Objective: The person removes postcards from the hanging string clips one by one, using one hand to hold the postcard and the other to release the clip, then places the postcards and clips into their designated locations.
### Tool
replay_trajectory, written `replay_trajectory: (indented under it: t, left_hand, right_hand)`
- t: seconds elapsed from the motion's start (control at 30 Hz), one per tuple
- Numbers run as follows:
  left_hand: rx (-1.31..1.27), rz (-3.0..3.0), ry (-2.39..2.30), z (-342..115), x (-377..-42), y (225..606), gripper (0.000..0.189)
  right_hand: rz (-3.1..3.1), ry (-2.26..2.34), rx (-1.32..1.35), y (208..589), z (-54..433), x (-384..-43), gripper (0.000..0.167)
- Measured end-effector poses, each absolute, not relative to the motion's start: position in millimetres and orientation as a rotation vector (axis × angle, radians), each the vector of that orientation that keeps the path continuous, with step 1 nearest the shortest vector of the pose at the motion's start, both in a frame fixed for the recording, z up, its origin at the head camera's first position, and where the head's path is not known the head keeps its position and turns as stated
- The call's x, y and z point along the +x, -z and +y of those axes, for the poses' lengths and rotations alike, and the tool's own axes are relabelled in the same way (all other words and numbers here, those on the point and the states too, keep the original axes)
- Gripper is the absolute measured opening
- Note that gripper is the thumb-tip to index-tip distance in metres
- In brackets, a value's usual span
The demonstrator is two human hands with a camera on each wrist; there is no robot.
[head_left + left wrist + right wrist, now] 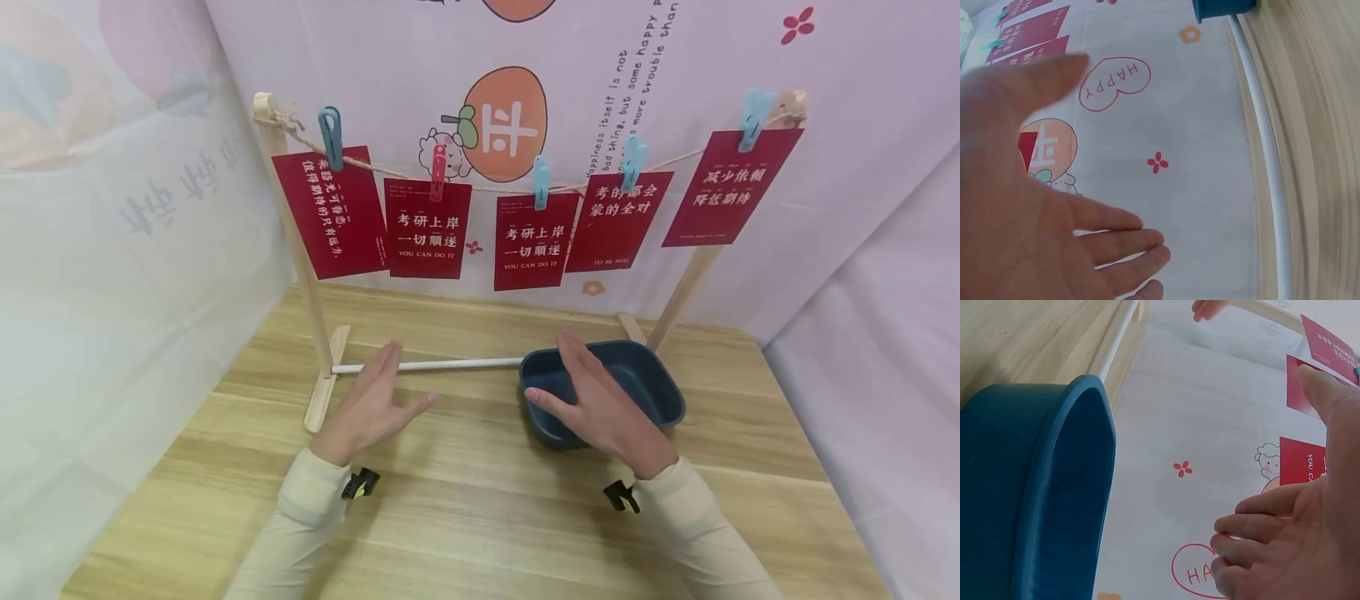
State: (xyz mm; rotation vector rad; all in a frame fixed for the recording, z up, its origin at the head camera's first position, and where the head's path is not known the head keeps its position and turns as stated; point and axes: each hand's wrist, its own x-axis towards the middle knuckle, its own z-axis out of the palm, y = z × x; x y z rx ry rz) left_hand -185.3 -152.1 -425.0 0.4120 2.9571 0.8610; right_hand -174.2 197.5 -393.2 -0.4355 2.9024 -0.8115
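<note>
My left hand (369,410) hovers over the table with straight fingers and the thumb held apart; nothing lies in its palm. The right hand (606,404) is likewise spread and holds nothing, overlapping the dark blue basin (667,408) in the head view. In the right wrist view the basin (1029,456) stands to the left of that hand. Beyond both hands, several red cards (427,229) with white lettering hang from a string (480,189). A pink clothespin (438,173) and several blue clothespins (541,182) pinch them to it.
A wooden rack post (303,267) on the left and another post (682,292) on the right carry the string. A white rod (457,364) runs low behind the left hand toward the basin. Printed white cloth (420,75) hangs behind; wooden tabletop (480,517) lies in front.
</note>
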Motion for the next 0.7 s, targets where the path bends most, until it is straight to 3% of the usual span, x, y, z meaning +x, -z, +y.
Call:
replay_trajectory:
  t: [0.2, 0.7]
  left_hand:
    - [0.334, 2.974, -1.082, -151.8, -186.5, 418.4, 0.089]
    - [0.299, 2.933, -1.76, -157.3, -194.4, 409.1, 0.052]
  right_hand:
    - [2.969, 0.888, -0.525, 389.3, 193.8, -177.6, 0.108]
    - [3.148, 1.043, -0.667, 374.2, 183.7, -184.5, 0.081]
